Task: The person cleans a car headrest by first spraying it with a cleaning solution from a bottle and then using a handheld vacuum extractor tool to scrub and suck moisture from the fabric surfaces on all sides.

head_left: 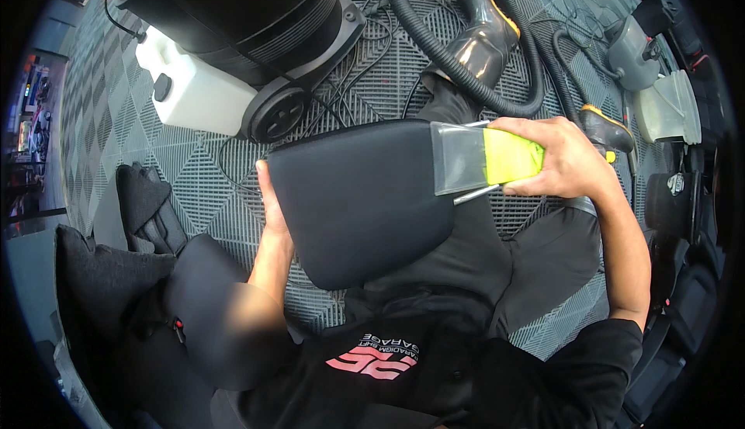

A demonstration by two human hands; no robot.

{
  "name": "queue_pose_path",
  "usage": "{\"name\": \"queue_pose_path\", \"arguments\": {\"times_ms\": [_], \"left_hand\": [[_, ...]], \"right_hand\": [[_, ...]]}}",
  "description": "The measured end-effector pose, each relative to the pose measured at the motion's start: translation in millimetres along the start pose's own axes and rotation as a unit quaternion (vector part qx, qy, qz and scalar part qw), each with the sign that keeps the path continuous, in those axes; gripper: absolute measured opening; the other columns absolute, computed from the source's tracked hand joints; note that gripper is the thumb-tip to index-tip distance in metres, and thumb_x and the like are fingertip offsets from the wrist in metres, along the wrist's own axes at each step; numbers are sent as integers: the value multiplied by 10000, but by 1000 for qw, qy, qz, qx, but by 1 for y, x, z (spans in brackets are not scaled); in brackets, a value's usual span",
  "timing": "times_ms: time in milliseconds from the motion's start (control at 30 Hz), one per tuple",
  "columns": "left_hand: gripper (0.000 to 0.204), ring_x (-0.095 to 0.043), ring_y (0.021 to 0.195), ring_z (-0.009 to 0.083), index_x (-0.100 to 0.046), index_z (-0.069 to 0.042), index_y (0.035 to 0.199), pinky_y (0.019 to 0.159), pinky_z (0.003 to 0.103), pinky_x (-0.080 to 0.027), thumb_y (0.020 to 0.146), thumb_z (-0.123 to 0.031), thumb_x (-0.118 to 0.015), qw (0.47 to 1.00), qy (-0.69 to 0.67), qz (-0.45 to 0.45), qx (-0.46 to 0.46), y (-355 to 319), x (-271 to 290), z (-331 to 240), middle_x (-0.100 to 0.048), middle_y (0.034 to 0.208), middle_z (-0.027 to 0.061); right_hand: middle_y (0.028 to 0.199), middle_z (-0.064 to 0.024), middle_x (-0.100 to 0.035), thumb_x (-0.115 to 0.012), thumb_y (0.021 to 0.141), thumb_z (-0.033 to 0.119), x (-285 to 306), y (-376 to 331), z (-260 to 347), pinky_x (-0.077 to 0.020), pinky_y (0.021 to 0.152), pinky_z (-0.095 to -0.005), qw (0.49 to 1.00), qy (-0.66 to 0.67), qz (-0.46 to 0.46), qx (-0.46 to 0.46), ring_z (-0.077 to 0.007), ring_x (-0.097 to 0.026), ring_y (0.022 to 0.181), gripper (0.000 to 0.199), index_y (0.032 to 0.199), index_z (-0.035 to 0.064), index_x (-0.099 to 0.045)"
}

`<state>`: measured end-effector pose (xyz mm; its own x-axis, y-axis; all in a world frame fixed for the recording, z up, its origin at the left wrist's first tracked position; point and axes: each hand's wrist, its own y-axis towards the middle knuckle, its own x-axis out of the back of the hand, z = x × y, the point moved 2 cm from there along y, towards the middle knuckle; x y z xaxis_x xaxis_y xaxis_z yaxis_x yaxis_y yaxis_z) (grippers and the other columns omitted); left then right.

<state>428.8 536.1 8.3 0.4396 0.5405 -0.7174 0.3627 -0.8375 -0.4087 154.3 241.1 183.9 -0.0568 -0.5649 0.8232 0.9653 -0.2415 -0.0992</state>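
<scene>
A black car headrest [361, 204] lies across the middle of the head view, above my lap. My left hand [273, 208] holds its left edge; the thumb shows along the side, while the other fingers are hidden by the headrest. From its right side stick out metal posts [476, 194]. A clear flat plastic piece [458, 157] rests over that end, joined to or tucked under a bright yellow-green piece [512, 157]. My right hand [563, 153] is closed around the yellow-green piece, thumb below and fingers above. Whether it also grips the posts is hidden.
A large black drum-shaped machine [233, 22] on wheels stands ahead at left, beside a white plastic jug [198, 91]. A ribbed black hose [403, 22] loops by my boot [473, 41]. Dark seats [109, 297] are at left; a translucent tub [667, 111] sits far right.
</scene>
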Motion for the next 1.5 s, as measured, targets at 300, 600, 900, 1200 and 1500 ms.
{"name": "queue_pose_path", "arguments": {"times_ms": [300,600,900,1200,1500], "left_hand": [[884,-578,703,138,-522,-47,936,644,276,-510,403,-571,-994,844,341,209,-358,-1,-104,-56,-581,793,48],[790,-651,747,193,-588,8,1013,655,291,-541,486,-347,-1057,678,469,122,-553,6,-147,29,-647,891,89],[638,-599,814,201,-502,-22,1062,715,322,-485,633,-70,-972,713,463,95,-518,-17,-150,73,-597,937,94],[607,-556,1152,339,-471,-8,1185,999,446,-461,703,96,-825,741,381,48,-551,-6,-169,117,-528,1236,238],[589,-562,1143,329,-463,-4,1198,969,419,-462,738,45,-828,714,435,36,-547,-14,-180,128,-530,1234,248]], "right_hand": [[1123,-138,-737,-944,609,285,95,-29,30,-560,919,-348,992,90,-79,37,-219,-732,975,831,1301,-41,-622],[1090,-149,-732,-938,589,381,66,-41,72,-553,853,-340,997,55,-45,39,-263,-737,920,868,1298,-12,-625],[1109,-151,-714,-913,626,376,78,-38,61,-525,894,-339,989,78,-61,-110,-230,-695,975,893,1346,-38,-586],[1084,-159,-737,-934,644,319,84,-60,79,-559,877,-350,990,61,-2,-128,-264,-734,955,808,1297,-36,-615],[1050,-159,-743,-918,595,367,61,-63,75,-558,870,-346,986,60,4,-154,-258,-745,902,840,1283,-26,-639]]}}
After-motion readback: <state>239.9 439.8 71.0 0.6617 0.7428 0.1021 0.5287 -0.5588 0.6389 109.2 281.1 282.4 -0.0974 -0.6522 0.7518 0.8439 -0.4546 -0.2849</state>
